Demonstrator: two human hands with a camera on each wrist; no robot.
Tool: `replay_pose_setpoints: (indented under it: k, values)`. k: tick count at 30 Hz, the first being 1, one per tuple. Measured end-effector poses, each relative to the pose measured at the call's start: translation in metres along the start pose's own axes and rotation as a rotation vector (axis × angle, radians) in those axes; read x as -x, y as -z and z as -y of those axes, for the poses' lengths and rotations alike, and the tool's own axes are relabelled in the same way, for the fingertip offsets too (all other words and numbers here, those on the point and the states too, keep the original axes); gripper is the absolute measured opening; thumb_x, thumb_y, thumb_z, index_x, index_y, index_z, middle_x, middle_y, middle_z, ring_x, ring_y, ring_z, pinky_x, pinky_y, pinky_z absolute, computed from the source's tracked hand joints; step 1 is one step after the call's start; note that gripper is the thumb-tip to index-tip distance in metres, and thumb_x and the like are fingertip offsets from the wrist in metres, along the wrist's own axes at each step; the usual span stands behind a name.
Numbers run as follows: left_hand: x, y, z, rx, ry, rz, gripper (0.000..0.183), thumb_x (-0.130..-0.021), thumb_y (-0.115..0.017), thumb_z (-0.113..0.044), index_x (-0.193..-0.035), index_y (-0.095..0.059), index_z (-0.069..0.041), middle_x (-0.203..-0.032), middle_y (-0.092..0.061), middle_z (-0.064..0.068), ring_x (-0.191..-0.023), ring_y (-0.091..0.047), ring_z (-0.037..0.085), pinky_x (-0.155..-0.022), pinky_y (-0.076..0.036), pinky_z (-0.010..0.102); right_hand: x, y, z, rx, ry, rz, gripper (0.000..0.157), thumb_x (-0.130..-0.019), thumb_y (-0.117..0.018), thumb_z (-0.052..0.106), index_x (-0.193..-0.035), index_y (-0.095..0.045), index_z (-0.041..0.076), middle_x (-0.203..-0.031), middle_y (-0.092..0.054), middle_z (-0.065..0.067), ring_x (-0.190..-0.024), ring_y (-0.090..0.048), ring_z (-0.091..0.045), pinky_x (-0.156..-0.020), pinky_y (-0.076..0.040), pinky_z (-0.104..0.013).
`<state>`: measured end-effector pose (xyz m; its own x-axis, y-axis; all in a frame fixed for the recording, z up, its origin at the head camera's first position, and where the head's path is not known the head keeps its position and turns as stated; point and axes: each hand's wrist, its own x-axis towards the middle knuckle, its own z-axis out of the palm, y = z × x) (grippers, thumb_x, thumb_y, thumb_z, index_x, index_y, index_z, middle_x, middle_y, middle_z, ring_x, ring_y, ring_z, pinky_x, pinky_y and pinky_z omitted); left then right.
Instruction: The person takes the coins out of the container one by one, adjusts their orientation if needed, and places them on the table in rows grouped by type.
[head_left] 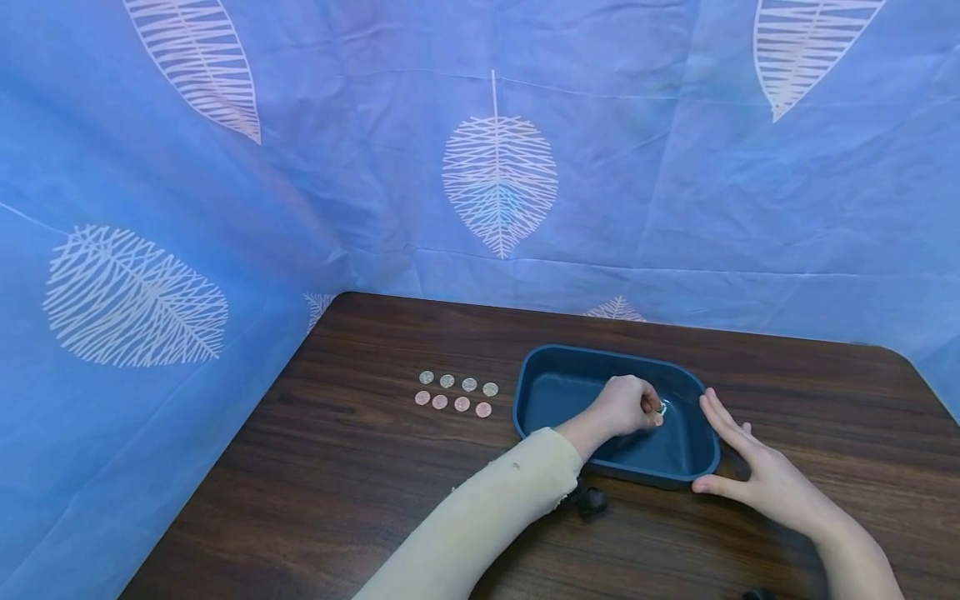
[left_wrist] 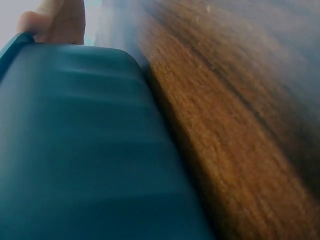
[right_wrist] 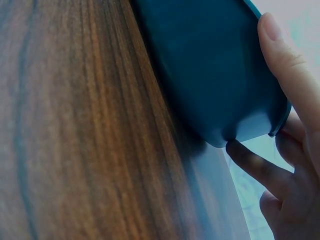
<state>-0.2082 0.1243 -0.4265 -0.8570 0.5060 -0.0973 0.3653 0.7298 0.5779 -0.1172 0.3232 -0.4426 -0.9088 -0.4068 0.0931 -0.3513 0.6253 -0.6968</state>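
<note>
A dark blue rectangular tray stands on the wooden table. My left hand reaches into it, fingers curled, and pinches a small silvery coin near the tray's right end; the fingers partly hide it. Spread around the right end of the tray, my right hand touches its rim with the thumb and fingertips, the fingers fairly straight. In the right wrist view, the thumb lies along the rim and another fingertip meets the outer wall. The left wrist view mostly shows the tray's outer wall.
Left of the tray, silvery coins lie in a row, with a row of copper coins in front of it. A small black object is below the left forearm. Blue leaf-patterned cloth hangs behind the table.
</note>
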Motion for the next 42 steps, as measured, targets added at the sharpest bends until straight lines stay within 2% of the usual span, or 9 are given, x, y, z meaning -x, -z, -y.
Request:
replay_pose_setpoints:
  k: [7, 12, 21, 25, 28, 35, 37, 39, 42]
  values:
    - [-0.0018, -0.0019, 0.0013, -0.021, 0.01, 0.005, 0.012, -0.088, -0.071, -0.02, -0.099, -0.073, -0.016, -0.083, -0.063, -0.012, -0.077, -0.054, -0.002, -0.067, -0.041, 0.01, -0.0003, 0.0001, 0.0005, 0.01, 0.001, -0.003, 0.099, -0.084, -0.074, 0.021, -0.155, -0.005, 0.024, -0.159, 0.006, 0.003, -0.135, -0.006, -0.047, -0.111, 0.007, -0.041]
    - [-0.0032, -0.0035, 0.0014, -0.049, 0.023, 0.002, 0.016, -0.088, -0.071, -0.022, -0.102, -0.073, -0.017, -0.087, -0.064, -0.011, -0.077, -0.054, -0.001, -0.066, -0.042, 0.011, -0.0004, -0.0001, 0.0005, 0.007, 0.0, -0.004, 0.099, -0.084, -0.074, 0.021, -0.155, -0.006, 0.024, -0.16, 0.004, -0.003, -0.135, -0.006, -0.048, -0.111, 0.006, -0.043]
    - [-0.0031, -0.0019, 0.0018, -0.104, 0.007, -0.001, 0.013, -0.088, -0.071, -0.024, -0.097, -0.075, -0.015, -0.084, -0.063, -0.01, -0.074, -0.053, 0.0, -0.064, -0.04, 0.011, -0.0015, 0.001, -0.0005, -0.01, -0.006, 0.001, 0.099, -0.084, -0.075, 0.022, -0.155, -0.006, 0.025, -0.159, 0.007, 0.007, -0.135, -0.005, -0.053, -0.11, 0.007, -0.052]
    - [-0.0022, -0.0024, 0.0008, -0.108, 0.012, 0.009, 0.011, -0.087, -0.071, -0.025, -0.094, -0.074, -0.016, -0.081, -0.062, -0.011, -0.072, -0.052, 0.0, -0.063, -0.04, 0.011, -0.0012, 0.0011, -0.0011, -0.007, -0.002, 0.0, 0.099, -0.083, -0.075, 0.022, -0.155, -0.006, 0.024, -0.159, 0.007, 0.006, -0.135, -0.005, -0.055, -0.11, 0.006, -0.049]
    - [-0.0017, -0.0031, 0.0013, -0.122, -0.01, 0.013, 0.008, -0.087, -0.072, -0.024, -0.09, -0.074, -0.017, -0.077, -0.06, -0.012, -0.069, -0.05, 0.0, -0.06, -0.039, 0.011, -0.001, 0.0008, -0.0015, 0.004, 0.001, -0.004, 0.1, -0.083, -0.075, 0.022, -0.155, -0.006, 0.024, -0.159, 0.006, 0.007, -0.135, -0.006, -0.055, -0.111, 0.006, -0.045]
    - [-0.002, -0.0046, 0.0038, -0.126, -0.07, 0.02, 0.003, -0.085, -0.074, -0.021, -0.085, -0.074, -0.018, -0.075, -0.059, -0.014, -0.066, -0.049, -0.002, -0.058, -0.038, 0.009, -0.0005, 0.0004, -0.0005, 0.008, -0.004, 0.0, 0.1, -0.083, -0.075, 0.023, -0.155, -0.005, 0.025, -0.158, 0.008, 0.008, -0.134, -0.005, -0.056, -0.11, 0.005, -0.049]
    - [-0.0022, -0.0049, 0.0039, -0.125, -0.077, 0.027, 0.004, -0.084, -0.075, -0.02, -0.086, -0.074, -0.018, -0.075, -0.059, -0.013, -0.067, -0.049, -0.003, -0.059, -0.038, 0.009, -0.0003, 0.0001, -0.0007, 0.014, 0.002, -0.003, 0.1, -0.083, -0.075, 0.022, -0.155, -0.005, 0.025, -0.159, 0.008, 0.008, -0.138, -0.003, -0.046, -0.11, 0.006, -0.046]
    - [-0.0025, -0.0054, 0.0038, -0.125, -0.087, 0.036, 0.005, -0.084, -0.075, -0.02, -0.088, -0.073, -0.018, -0.077, -0.06, -0.013, -0.068, -0.049, -0.003, -0.06, -0.038, 0.009, -0.0001, -0.0002, -0.0012, 0.023, 0.013, -0.008, 0.1, -0.083, -0.075, 0.022, -0.155, -0.006, 0.024, -0.159, 0.007, 0.008, -0.142, -0.001, -0.025, -0.111, 0.006, -0.04]
    - [-0.0026, -0.0054, 0.0032, -0.137, -0.097, 0.061, 0.005, -0.085, -0.074, -0.022, -0.089, -0.072, -0.018, -0.078, -0.06, -0.014, -0.068, -0.05, -0.003, -0.061, -0.038, 0.009, 0.0002, -0.0009, -0.0017, 0.039, 0.027, -0.014, 0.1, -0.083, -0.075, 0.021, -0.155, -0.006, 0.023, -0.159, 0.007, 0.008, -0.133, 0.002, 0.006, -0.112, 0.007, -0.03]
